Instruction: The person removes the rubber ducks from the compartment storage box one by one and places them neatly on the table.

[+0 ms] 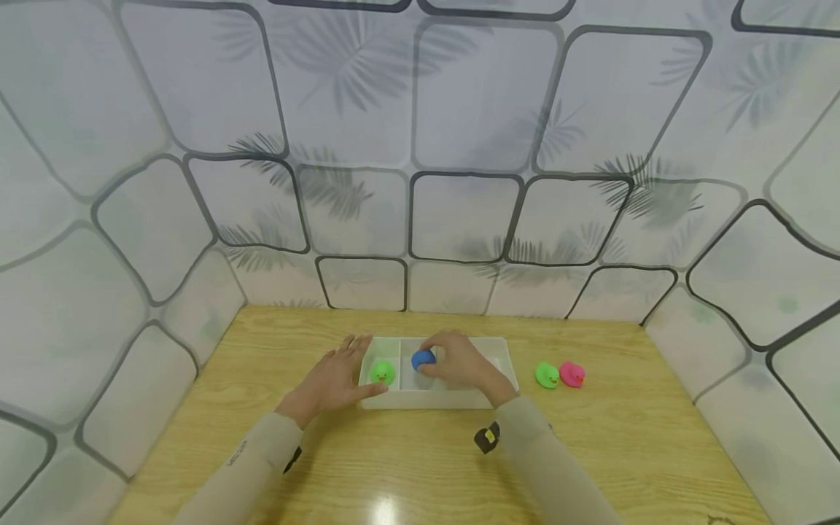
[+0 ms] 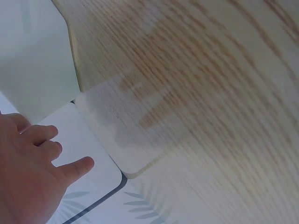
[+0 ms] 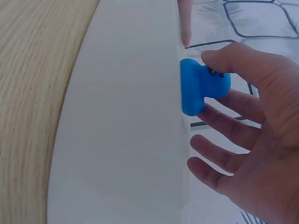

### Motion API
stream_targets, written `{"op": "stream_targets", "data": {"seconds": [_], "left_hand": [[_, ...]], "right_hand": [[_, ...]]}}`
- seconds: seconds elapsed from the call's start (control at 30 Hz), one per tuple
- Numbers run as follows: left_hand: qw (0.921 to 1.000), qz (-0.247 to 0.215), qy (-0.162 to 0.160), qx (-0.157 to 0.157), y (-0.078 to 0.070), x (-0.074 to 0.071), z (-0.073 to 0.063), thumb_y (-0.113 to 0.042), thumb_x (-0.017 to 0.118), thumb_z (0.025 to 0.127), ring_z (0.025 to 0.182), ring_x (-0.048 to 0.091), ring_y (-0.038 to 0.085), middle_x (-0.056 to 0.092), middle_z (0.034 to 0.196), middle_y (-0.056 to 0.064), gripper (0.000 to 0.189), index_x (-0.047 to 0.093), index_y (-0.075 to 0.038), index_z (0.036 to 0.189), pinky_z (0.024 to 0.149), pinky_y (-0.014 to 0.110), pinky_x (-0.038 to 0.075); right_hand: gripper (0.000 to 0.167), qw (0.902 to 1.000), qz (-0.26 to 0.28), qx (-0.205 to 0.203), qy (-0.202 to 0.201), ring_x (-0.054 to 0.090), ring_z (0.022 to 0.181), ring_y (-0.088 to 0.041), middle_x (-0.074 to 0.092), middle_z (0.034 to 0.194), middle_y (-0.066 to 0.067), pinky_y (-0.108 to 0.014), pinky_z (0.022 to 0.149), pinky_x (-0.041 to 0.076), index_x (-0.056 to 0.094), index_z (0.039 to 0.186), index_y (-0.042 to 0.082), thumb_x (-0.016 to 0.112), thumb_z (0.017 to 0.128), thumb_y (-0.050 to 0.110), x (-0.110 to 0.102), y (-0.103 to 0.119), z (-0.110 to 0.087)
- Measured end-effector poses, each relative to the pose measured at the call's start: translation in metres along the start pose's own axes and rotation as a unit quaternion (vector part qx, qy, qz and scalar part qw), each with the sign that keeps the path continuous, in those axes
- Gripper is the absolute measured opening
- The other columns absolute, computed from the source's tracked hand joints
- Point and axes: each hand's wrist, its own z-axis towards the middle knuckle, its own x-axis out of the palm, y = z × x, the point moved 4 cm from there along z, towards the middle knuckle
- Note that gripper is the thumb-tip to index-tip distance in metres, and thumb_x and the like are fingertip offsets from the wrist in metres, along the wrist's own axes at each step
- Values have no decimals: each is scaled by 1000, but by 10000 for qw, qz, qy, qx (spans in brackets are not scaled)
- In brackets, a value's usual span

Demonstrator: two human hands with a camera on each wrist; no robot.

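My right hand (image 1: 457, 357) pinches a blue toy duck (image 1: 423, 359) between thumb and fingers, over the middle part of a white divided tray (image 1: 426, 399). In the right wrist view the blue duck (image 3: 192, 87) shows just past the tray's wall (image 3: 121, 112), my thumb at its head and fingertips behind it. My left hand (image 1: 335, 375) lies at the tray's left end, fingers spread and thumb along the front rim. Its fingers (image 2: 77, 170) look extended in the left wrist view. A green duck (image 1: 383, 372) sits in the left compartment.
Right of the tray, another green duck (image 1: 547, 375) and a pink duck (image 1: 572, 374) stand side by side on the wooden table (image 1: 394, 467). A patterned white wall (image 1: 466, 219) rises behind the table and along both sides.
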Motion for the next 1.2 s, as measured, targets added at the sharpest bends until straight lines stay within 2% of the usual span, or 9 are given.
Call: {"op": "stream_targets", "data": {"seconds": [0.13,0.3,0.4,0.57,0.8,1.2], "left_hand": [[10000,-39,-4,-10,-1,0,-1,-77,50,90,153,14,38,22,166,15,105,12,-12,163,115,66,24],[10000,-47,-28,-3,0,0,-1,-78,49,89,153,14,38,21,166,14,105,12,-14,164,115,66,24],[10000,-17,-27,-13,1,1,0,-80,48,89,153,13,37,21,166,13,106,11,-15,164,115,66,23],[10000,-18,-38,-7,1,1,-1,-81,47,88,153,14,37,21,166,14,107,11,-15,164,115,66,24],[10000,58,-33,39,0,1,0,-80,46,89,153,15,38,20,166,13,107,11,-13,164,115,65,24],[9999,55,-69,91,1,2,-1,-79,47,90,153,16,39,22,165,16,106,11,-13,164,114,66,25]], "right_hand": [[33,9991,373,-140,-162,61,117,-28,68,122,-3,-49,98,50,73,116,13,79,88,29,-7,-3,-4],[36,9947,980,-238,-211,68,102,-24,64,126,-7,-38,85,58,70,121,11,79,89,25,-15,-7,-10],[35,9921,1187,-331,-228,70,97,-23,62,126,-9,-33,82,58,70,120,11,78,89,24,-17,-8,-12],[33,9870,1535,-429,-207,67,105,-25,61,126,-10,-34,89,57,70,121,10,77,91,22,-18,-12,-15],[37,9834,1765,-215,-366,61,115,-27,59,134,-11,-43,96,53,70,126,10,77,91,20,-22,-18,-22],[33,9718,2311,-186,-440,62,113,-26,62,132,-10,-34,94,54,71,123,10,77,91,18,-25,-30,-28]]}}
